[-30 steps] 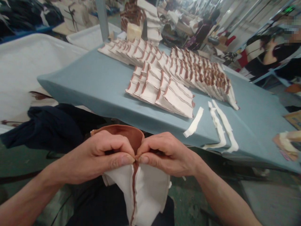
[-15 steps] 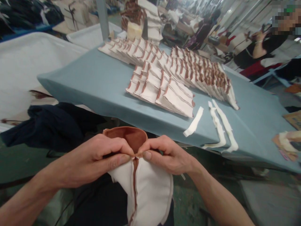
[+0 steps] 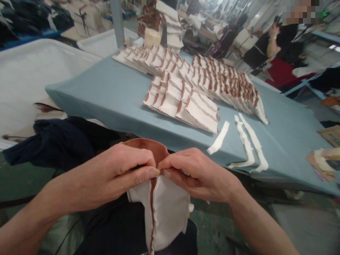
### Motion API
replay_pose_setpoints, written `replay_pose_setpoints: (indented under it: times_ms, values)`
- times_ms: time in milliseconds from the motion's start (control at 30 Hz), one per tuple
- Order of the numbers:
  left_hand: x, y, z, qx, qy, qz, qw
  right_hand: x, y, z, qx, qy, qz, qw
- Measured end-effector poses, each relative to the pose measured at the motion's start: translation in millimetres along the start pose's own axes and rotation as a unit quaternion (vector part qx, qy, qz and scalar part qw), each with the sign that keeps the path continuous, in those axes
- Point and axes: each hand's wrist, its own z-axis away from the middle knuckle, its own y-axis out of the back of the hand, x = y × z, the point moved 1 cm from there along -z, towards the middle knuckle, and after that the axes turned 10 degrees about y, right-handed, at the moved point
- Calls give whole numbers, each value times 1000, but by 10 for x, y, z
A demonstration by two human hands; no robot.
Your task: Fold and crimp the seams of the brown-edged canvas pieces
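Over my lap hangs a sewn leather piece (image 3: pixel 171 209), off-white on the side facing me, with a brown seam running down its middle and a curved brown inner side showing at the top. It looks like a boot upper, though I cannot be sure. My left hand (image 3: pixel 127 168) pinches its top edge at the seam between thumb and forefinger. Right beside it, my right hand (image 3: pixel 191 170) pinches the same edge, and the two thumbs nearly meet. The seam's top end is hidden under the fingertips.
A blue-grey table (image 3: pixel 87 88) carries rows of overlapping white and brown pieces (image 3: pixel 183 102). White strips (image 3: pixel 219 138) lie near its front edge. White bins (image 3: pixel 32 71) stand at the left, above dark cloth (image 3: pixel 53 138). Another person (image 3: pixel 273 42) is at the back right.
Both hands have drawn closer together at the seam's top, and my left thumb has slid right over it. The piece has shifted slightly. The person at the back right appears further left.
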Motion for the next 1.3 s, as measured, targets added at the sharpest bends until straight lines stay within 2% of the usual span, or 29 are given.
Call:
replay_pose_setpoints:
  times_ms: [200,367,500,567,633,700,767,800,867,1033,1133,1300]
  values:
    - [35,-13,50,-1,-11,-77,997,-61,25,19,-15,-18,-1,1000]
    - [82,-72,94,27,-36,-131,990,-81,11,-5,-6,-26,22,999]
    - [50,-175,60,67,-15,-138,988,-65,-2,-19,3,-52,2,999]
    - [19,-234,22,92,-2,-97,991,-41,-39,-23,20,-69,-37,997]
    - [7,-287,-8,102,7,-8,995,0,-115,-38,58,-90,-131,986]
    - [23,-324,-22,102,21,105,989,54,-229,-66,103,-112,-274,950]
    - [58,-348,-24,103,39,194,975,107,-355,-97,140,-131,-398,897]
    - [78,-359,-25,107,45,223,968,129,-413,-110,153,-138,-435,877]
    - [103,-397,-31,112,53,273,954,164,-504,-117,175,-149,-463,856]
    - [34,-608,-78,128,80,392,907,227,-576,-35,219,-156,-451,851]
    - [-49,-689,-112,107,72,439,889,270,-566,13,220,-152,-440,857]
    - [-154,-593,-146,75,70,385,917,338,-512,9,200,-171,-443,857]
